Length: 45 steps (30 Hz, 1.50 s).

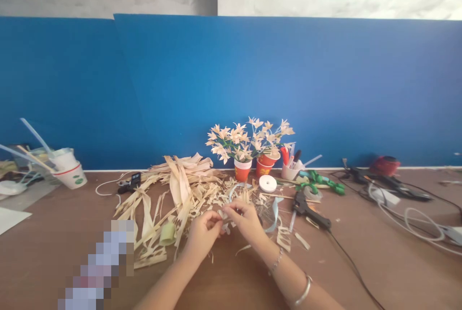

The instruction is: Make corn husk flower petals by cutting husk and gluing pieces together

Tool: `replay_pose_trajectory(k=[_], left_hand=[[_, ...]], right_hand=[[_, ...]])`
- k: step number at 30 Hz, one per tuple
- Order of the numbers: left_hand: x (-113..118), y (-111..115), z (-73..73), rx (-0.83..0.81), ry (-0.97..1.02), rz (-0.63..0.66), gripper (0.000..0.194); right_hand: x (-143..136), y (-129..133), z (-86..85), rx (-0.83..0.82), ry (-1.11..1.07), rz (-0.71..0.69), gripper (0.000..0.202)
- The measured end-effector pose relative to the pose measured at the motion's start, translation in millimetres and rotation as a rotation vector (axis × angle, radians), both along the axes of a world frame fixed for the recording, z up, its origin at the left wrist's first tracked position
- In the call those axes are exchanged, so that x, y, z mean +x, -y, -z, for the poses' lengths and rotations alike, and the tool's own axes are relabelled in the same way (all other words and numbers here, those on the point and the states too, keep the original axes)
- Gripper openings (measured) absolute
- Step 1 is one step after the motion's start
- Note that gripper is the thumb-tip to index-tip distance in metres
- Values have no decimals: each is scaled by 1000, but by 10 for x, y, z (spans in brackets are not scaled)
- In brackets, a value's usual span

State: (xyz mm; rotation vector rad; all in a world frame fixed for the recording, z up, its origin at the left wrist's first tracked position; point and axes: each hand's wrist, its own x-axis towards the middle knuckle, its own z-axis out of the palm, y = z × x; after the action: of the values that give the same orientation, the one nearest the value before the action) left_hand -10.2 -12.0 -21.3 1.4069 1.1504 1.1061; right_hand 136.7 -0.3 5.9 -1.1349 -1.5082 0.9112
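Observation:
My left hand [206,230] and my right hand [247,221] meet over the near side of a pile of dried corn husk [182,187]. Both have their fingers closed in a pinch, tip to tip, around a small pale piece of husk [223,214], partly hidden by the fingers. Cut scraps of husk [220,197] lie just beyond the fingertips. Husk flowers [236,139] on green stems stand behind in red paper cups [242,172]. To the right of my right hand are a light blue ribbon [275,213] and a notched husk strip [284,238].
A black glue gun [311,213] lies at right, its cord trailing toward the front edge. Nearby are a white tape roll [267,183], green wound stems [319,182] and a cup of tools [289,171]. White cables [407,221] lie far right; a white cup [72,176] stands left.

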Motion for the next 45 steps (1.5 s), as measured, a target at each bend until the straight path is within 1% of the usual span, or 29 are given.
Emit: replay_pose_trajectory(k=[6, 10, 16, 22, 25, 31, 36, 39, 45], left_hand=[[-17, -5, 58, 75, -57, 12, 8], [-19, -4, 53, 83, -69, 7, 8], [-13, 13, 8, 59, -49, 7, 8], [-13, -4, 26, 37, -32, -6, 6], [-10, -4, 15, 15, -19, -20, 8], [0, 11, -50, -39, 30, -42, 12], [-10, -4, -36, -24, 31, -50, 15], [-13, -6, -37, -25, 61, -61, 21], [-2, -16, -65, -98, 149, -80, 26]], right_hand=[[-3, 2, -10, -12, -1, 10, 18], [-11, 7, -14, -15, -5, 25, 18], [-15, 6, -1, -9, 2, 34, 19], [-15, 4, 1, -7, -5, 32, 19], [-9, 9, -7, -15, -14, 13, 18], [7, -5, 14, 11, -10, -9, 17], [7, -22, 30, 15, -28, -3, 18], [10, -22, 22, -1, -52, 12, 20], [18, -26, -1, -69, -136, 34, 29]])
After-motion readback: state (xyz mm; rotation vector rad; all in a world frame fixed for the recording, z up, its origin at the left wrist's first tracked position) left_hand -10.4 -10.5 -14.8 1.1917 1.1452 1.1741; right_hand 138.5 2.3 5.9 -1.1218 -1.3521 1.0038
